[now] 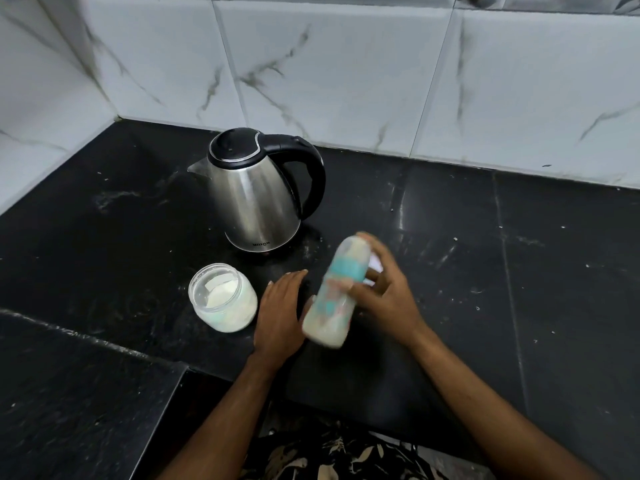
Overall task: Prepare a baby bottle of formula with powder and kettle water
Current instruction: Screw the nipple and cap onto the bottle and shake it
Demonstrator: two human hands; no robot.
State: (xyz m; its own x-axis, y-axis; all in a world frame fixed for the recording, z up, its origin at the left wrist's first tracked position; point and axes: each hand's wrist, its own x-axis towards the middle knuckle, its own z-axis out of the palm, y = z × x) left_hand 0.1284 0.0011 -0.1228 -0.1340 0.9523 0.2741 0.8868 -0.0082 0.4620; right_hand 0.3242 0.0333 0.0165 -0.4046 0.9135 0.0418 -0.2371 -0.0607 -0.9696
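My right hand [384,292] grips a baby bottle [334,296] with a teal collar, tilted and blurred, above the black counter. The bottle holds whitish liquid and its top points toward the kettle. To its left, my left hand [278,313] lies flat with straight fingers on the counter, just beside the bottle's base. A steel kettle [254,199] with a black lid and handle stands behind both hands, spout to the left. An open glass jar of white powder [221,297] sits left of my left hand.
The black stone counter [519,271] runs back to a white marble-tiled wall [346,71], which also turns along the left side. The counter's front edge steps inward at the lower left. White specks are scattered over the surface.
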